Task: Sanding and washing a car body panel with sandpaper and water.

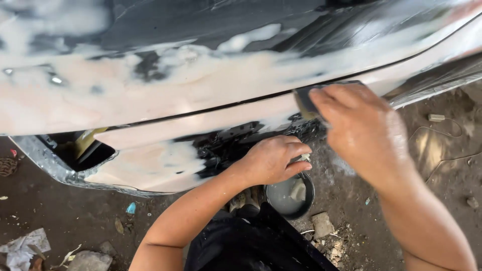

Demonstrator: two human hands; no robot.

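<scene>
Against the car body panel (150,95), seen from the head camera, the right hand (361,125) grips a dark sanding block (304,103) pressed to the panel's lower edge. The left hand (273,160) is closed around a small pale piece, poised above a round bowl of grey water (291,195). Pale filler covers most of the panel; dark patches at top look unworked. Open dirt ground (70,216) lies below, littered with stones and scraps.
</scene>
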